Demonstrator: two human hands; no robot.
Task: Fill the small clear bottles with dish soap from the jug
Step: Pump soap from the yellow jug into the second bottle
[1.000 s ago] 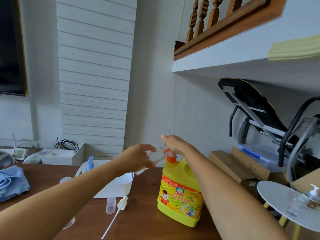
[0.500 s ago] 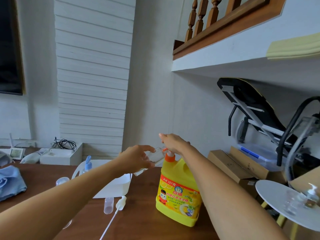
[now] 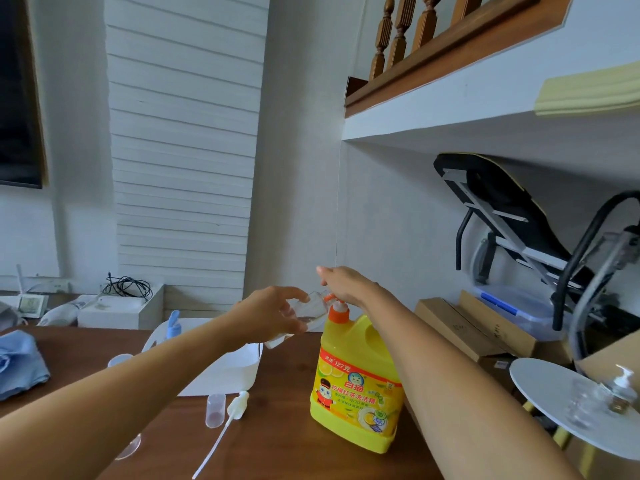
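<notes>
A yellow dish soap jug (image 3: 356,382) with an orange pump top stands on the brown table (image 3: 277,445). My left hand (image 3: 273,313) grips a small clear bottle (image 3: 311,311), tilted, its mouth against the pump spout. My right hand (image 3: 344,285) rests palm down on the pump head, fingers stretched out. A little clear liquid lies in the bottle's lower side. A loose white pump with its long tube (image 3: 228,420) and a small clear cap (image 3: 214,410) lie on the table in front of the jug's left side.
A white tub (image 3: 225,368) holding a blue-topped bottle (image 3: 173,323) sits behind my left arm. A blue cloth (image 3: 20,362) lies at the left. A round white tray (image 3: 554,393) with clear pump bottles stands to the right. Cardboard boxes (image 3: 460,327) and a folded exercise machine (image 3: 519,216) are beyond the table.
Both hands stay at the pump with the bottle; the view has shifted slightly, and the right hand sits a little higher on the pump head.
</notes>
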